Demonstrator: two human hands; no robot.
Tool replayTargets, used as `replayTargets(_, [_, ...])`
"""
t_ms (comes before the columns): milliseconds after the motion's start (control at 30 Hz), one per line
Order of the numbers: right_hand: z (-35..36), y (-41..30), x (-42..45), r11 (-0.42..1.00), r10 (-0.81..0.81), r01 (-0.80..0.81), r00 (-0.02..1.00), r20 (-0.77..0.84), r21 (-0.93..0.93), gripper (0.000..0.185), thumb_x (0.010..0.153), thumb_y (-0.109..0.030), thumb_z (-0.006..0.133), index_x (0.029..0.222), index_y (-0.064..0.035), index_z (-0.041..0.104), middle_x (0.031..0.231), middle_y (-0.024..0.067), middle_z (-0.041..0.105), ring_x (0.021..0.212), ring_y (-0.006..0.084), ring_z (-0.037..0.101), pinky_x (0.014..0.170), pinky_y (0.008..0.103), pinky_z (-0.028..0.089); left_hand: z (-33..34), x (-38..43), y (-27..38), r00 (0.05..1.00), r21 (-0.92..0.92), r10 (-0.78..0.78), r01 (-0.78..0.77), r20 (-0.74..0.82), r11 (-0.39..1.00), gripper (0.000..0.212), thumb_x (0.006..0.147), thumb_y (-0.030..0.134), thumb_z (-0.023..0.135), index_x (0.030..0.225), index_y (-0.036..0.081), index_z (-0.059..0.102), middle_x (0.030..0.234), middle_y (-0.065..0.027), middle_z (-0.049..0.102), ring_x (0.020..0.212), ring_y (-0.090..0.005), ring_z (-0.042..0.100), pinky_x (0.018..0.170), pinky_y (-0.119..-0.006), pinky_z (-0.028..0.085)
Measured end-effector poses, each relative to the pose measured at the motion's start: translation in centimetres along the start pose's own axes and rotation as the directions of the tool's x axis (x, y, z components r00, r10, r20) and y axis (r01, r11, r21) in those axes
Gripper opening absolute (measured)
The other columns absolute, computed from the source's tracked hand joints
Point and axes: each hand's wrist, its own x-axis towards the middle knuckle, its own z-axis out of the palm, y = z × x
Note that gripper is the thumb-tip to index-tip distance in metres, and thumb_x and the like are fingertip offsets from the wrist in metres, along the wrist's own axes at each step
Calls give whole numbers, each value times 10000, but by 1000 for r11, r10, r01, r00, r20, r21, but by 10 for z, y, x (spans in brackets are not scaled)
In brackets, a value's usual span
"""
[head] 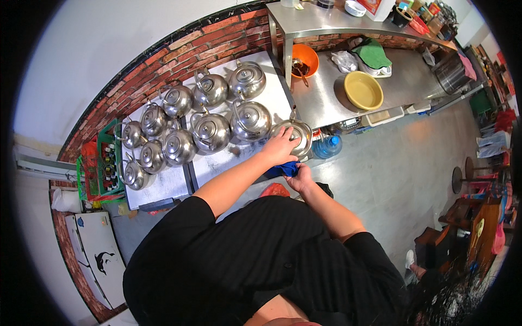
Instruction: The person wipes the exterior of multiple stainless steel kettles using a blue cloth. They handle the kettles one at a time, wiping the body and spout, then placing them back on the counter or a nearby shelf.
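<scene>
My left hand [280, 146] rests with spread fingers on the lid and upper side of a round metal kettle [302, 131] at the table's near right corner. Just below that kettle, my right hand [301, 176] grips a bunched blue cloth [289, 168] against or close to its lower side. Several more metal kettles stand in rows to the left on the white-topped table [281, 95]; the nearest is a large kettle [251, 120]. All that show have lids, spouts and looped handles.
A steel counter [318, 102] to the right holds an orange bowl [306, 57] with a ladle and a yellow basin [363, 90]. Below stands a blue water bottle [327, 146]. A green crate of bottles [107, 163] is at the left. A person's foot [410, 259] shows at lower right.
</scene>
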Motion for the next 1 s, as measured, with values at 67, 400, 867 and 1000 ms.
replayTargets(67, [3, 4, 2, 999, -15, 14, 1000, 21, 32, 392, 935, -225, 330, 1201, -33, 546, 1220, 154, 616, 1115, 326, 600, 998, 491, 455, 2, -1, -4, 1000, 4, 7, -7, 6, 1000, 746, 753, 388, 785, 1413, 167, 518, 1538, -263, 309, 1399, -483, 322, 1102, -479, 396])
replayTargets(400, [-17, 2, 8, 991, -57, 66, 995, -79, 117, 359, 848, -175, 429, 1157, -59, 568, 1165, 124, 634, 1043, 311, 615, 946, 483, 487, 1, 2, -4, 1000, 1, -11, 11, 27, 1000, 740, 760, 399, 768, 1413, 157, 517, 1532, -271, 316, 1391, -491, 334, 1099, -497, 395])
replayTargets(867, [14, -85, -10, 561, -590, 534, 794, 148, -633, 424, 902, -47, 479, 1324, -63, 517, 1174, 61, 617, 1061, 183, 583, 951, 317, 442, 0, 1, 0, 1000, 45, -15, 14, 25, 999, 723, 774, 397, 759, 1410, 150, 521, 1527, -281, 310, 1383, -489, 348, 1038, -510, 453])
replayTargets(1000, [29, -87, -6, 451, -620, 566, 755, 213, -691, 427, 903, -31, 458, 1325, -61, 512, 1175, 59, 604, 1063, 180, 575, 951, 309, 434, -2, 1, -2, 999, 35, -23, 21, 40, 999, 723, 777, 397, 754, 1415, 152, 516, 1536, -277, 301, 1389, -490, 340, 1035, -514, 453])
